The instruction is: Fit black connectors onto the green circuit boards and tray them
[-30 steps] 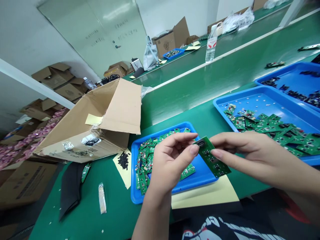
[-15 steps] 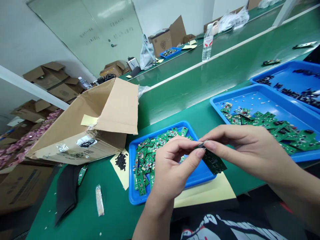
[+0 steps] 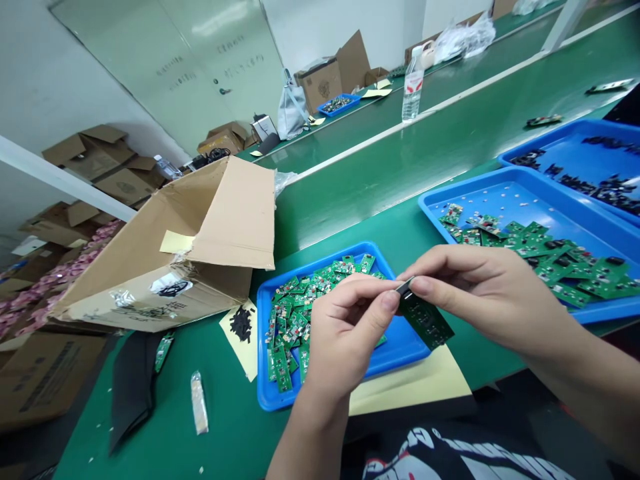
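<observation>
Between my two hands is a small green circuit board (image 3: 427,320), tilted above the right end of a blue tray. My left hand (image 3: 350,327) pinches its upper left corner with thumb and forefinger. My right hand (image 3: 480,287) grips the top edge with thumb and fingers. A short black strip (image 3: 405,287) lies along that top edge, partly hidden by my fingertips. Below, the blue tray (image 3: 264,393) holds a heap of similar circuit boards (image 3: 295,320). Left of that tray, small black pieces (image 3: 241,324) are piled on yellow paper (image 3: 249,362).
An open cardboard box (image 3: 235,220) stands at the back left. To the right are a second blue tray (image 3: 500,180) of boards and a further tray (image 3: 565,147) with black parts. A water bottle (image 3: 413,87) stands behind. Black sheet material (image 3: 133,387) lies at left.
My left thumb has drawn back slightly to the left, showing more of the black strip and the board's top edge. Both hands still hold the board above the tray.
</observation>
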`<state>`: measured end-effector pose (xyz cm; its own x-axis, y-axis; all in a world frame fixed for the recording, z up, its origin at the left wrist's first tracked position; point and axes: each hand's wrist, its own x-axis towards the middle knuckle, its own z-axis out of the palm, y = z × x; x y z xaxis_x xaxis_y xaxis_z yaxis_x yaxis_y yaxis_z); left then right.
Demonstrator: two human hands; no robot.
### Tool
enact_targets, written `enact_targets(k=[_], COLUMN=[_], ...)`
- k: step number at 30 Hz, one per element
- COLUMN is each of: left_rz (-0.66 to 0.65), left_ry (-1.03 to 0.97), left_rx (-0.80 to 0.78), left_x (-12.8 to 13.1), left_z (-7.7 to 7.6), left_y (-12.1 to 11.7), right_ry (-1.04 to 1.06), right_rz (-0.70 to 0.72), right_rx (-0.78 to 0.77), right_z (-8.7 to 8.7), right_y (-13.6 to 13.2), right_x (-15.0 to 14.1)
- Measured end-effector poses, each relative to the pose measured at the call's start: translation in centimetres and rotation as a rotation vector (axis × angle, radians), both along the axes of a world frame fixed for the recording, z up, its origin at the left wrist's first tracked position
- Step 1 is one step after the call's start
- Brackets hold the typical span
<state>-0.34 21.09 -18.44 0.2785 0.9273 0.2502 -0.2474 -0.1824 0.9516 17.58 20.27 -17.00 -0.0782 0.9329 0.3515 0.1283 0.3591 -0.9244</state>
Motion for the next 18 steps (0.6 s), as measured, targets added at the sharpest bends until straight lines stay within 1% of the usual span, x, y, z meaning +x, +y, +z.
enact_targets(k=[4, 11, 13, 15, 18], left_rz=[0.031, 0.046, 0.045, 0.055, 0.088], left_ry=[-0.037, -0.114, -0.124, -0.127, -0.143], left_rx=[0.009, -0.029, -0.054, -0.09, -0.209], left_x=[0.2, 0.6, 0.6, 0.7, 1.1], left_z=[-0.1, -0.3, -0.6, -0.9, -1.6], left_y=[-0.1, -0.3, -0.2, -0.1, 0.5], right_ry=[-0.004, 0.077, 0.127, 0.19, 0.23], right_rz=[-0.023, 0.01, 0.042, 0.101, 0.17], right_rx=[0.026, 0.044, 0.009, -0.071, -0.17], right_z=[0.0, -0.6, -1.1, -2.0, -3.7], right_y=[-0.3, -0.7, -0.6, -0.2, 0.7], right_x=[-0.2, -0.3, -0.3, -0.4, -0.4])
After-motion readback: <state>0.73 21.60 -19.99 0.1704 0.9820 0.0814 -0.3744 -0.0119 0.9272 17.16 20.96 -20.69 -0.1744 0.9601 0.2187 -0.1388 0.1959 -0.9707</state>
